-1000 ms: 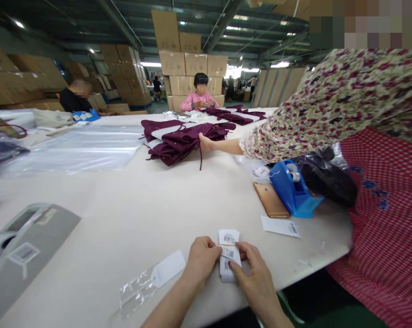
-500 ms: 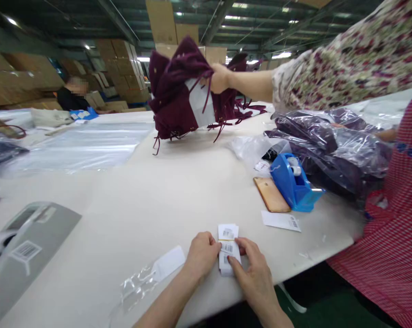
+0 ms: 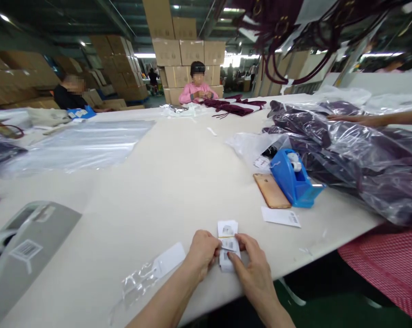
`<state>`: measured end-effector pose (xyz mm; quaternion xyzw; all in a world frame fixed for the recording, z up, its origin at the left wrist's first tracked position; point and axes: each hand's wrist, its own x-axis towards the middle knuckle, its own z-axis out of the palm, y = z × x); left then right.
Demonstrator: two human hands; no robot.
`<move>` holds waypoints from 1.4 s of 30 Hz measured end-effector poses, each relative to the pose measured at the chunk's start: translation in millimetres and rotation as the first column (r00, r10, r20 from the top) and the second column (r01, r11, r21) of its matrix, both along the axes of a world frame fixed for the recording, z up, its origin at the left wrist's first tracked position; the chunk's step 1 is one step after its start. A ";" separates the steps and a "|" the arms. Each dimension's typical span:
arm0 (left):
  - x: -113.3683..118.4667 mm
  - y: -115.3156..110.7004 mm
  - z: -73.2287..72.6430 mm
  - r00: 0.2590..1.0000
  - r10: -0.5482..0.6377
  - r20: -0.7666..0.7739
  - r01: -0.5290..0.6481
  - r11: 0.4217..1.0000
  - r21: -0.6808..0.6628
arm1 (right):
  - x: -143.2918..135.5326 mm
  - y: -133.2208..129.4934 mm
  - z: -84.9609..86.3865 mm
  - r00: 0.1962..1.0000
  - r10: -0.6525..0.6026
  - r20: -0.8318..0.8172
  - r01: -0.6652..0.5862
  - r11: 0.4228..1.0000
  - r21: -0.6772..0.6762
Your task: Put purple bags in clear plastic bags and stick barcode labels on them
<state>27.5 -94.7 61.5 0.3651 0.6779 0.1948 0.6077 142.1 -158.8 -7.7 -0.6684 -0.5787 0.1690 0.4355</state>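
Note:
A stack of white barcode tags [image 3: 227, 228], bound by a yellow rubber band, lies near the table's front edge. My left hand [image 3: 202, 255] is closed in a pinch on the left edge of one tag in the stack, tilting it a little. From the right, my right hand [image 3: 257, 264] grips the stack, its thumb on top and its fingers along the side. Left of my hands is a white tag with clear plastic loops [image 3: 170, 260]. Another white barcode tag [image 3: 280, 217] lies flat to the right.
A gold phone [image 3: 271, 190] lies beside a blue tape dispenser [image 3: 296, 182]. Plastic-bagged dark garments [image 3: 356, 155] cover the right side, with another person's arm over them. A grey device [image 3: 31, 250] stands at left. Clear plastic sheets [image 3: 86, 146] lie behind it. A person in pink [image 3: 198, 89] sits opposite.
A co-worker's arm has carried the maroon bundle up and to the right, uncovering the person opposite. The tag under my left fingers has turned slightly; my right hand has hardly moved.

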 end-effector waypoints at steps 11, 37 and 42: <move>10.2 -25.3 -3.6 0.999 0.028 0.016 -0.028 1.000 0.004 | 7.7 -3.0 2.3 0.985 0.083 0.152 -0.101 0.988 0.113; -31.1 50.7 39.0 0.507 -0.779 -0.369 0.838 0.345 0.424 | 14.5 5.0 61.3 0.658 0.147 -0.739 -0.420 0.886 -0.198; -51.3 18.1 65.6 0.524 -0.848 -0.079 0.800 0.459 0.387 | 38.6 7.6 95.3 0.431 0.226 -0.874 -0.683 0.715 -0.152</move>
